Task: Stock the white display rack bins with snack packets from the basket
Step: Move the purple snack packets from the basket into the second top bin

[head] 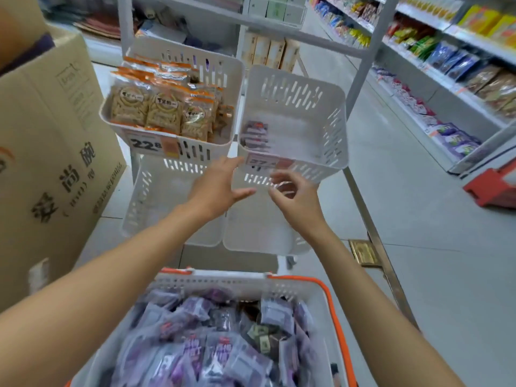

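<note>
rack bins [293,93]: matt white plastic
basket [332,300]: white plastic, glossy orange rim
snack packets [195,344]: glossy plastic film
carton [55,135]: matt brown cardboard
floor [418,219]: smooth pale tile

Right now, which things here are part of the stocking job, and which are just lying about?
Job: basket, purple packets, nearly empty right bin, filled left bin, left hand, right hand.
Lying about: cardboard box, red crate, side shelves.
</note>
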`<action>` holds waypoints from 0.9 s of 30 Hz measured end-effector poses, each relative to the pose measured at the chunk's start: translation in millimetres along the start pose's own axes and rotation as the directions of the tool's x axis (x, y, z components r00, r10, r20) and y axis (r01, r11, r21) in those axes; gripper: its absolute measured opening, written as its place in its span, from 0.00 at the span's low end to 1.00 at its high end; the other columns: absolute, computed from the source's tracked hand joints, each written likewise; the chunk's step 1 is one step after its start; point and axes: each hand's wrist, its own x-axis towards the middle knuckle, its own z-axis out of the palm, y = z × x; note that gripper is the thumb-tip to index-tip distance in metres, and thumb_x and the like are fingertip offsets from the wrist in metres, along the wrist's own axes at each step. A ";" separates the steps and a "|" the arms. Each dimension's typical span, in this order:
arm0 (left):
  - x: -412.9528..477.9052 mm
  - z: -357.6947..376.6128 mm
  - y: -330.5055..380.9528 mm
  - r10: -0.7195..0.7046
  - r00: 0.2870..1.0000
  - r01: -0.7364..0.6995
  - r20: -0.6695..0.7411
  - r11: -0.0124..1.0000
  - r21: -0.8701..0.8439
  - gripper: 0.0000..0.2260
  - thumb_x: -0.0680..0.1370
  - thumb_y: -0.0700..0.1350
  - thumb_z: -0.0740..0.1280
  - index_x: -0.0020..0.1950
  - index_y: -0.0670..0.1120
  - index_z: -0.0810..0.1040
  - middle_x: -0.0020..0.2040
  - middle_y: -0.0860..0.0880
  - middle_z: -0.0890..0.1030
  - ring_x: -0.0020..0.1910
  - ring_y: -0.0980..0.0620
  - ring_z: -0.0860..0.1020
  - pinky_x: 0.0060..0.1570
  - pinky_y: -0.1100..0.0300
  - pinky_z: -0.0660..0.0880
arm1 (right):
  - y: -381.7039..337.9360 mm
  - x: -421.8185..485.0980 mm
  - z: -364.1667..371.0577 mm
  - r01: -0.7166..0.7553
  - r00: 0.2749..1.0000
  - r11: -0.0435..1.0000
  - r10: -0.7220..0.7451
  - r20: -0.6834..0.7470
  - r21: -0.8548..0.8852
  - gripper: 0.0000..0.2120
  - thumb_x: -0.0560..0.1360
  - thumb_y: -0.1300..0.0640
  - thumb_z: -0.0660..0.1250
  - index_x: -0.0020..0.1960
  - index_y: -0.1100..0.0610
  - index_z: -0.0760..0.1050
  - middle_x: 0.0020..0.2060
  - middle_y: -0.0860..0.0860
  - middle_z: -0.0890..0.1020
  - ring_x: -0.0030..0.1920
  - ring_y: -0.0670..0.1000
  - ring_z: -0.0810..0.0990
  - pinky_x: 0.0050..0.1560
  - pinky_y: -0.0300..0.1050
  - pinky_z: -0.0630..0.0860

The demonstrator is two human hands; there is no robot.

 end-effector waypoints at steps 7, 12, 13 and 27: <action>-142.1 32.5 -40.1 -0.169 0.958 0.195 0.231 0.976 -0.095 0.30 0.73 0.53 0.75 0.71 0.45 0.73 0.64 0.46 0.77 0.55 0.52 0.76 0.57 0.59 0.72 | 120.9 -149.7 35.9 -0.228 0.693 0.846 0.488 0.530 -0.482 0.14 0.72 0.54 0.71 0.57 0.53 0.77 0.51 0.52 0.80 0.52 0.52 0.78 0.57 0.52 0.77; -199.8 44.6 -58.7 -0.258 0.925 0.314 0.278 0.932 -0.182 0.24 0.74 0.47 0.75 0.69 0.45 0.74 0.59 0.52 0.76 0.50 0.54 0.76 0.49 0.63 0.71 | 160.3 -183.8 49.0 -0.097 0.806 0.758 0.440 0.396 -0.645 0.19 0.77 0.49 0.64 0.67 0.52 0.72 0.61 0.54 0.79 0.60 0.59 0.78 0.56 0.47 0.71; -204.8 45.2 -60.7 -0.268 0.925 0.326 0.269 0.923 -0.203 0.24 0.74 0.46 0.75 0.68 0.45 0.75 0.60 0.51 0.77 0.50 0.54 0.76 0.49 0.62 0.73 | 156.4 -181.5 47.6 -0.106 0.831 0.767 0.418 0.367 -0.633 0.16 0.79 0.50 0.62 0.65 0.53 0.73 0.58 0.55 0.80 0.58 0.59 0.79 0.53 0.47 0.72; -239.3 62.4 -64.5 -0.405 0.707 0.708 0.580 0.415 -0.572 0.15 0.78 0.45 0.71 0.63 0.48 0.75 0.57 0.45 0.84 0.55 0.47 0.83 0.53 0.51 0.79 | 92.3 -229.6 96.6 -0.200 0.675 0.858 0.470 0.569 -0.473 0.30 0.78 0.51 0.68 0.76 0.54 0.61 0.73 0.56 0.66 0.71 0.56 0.67 0.71 0.49 0.66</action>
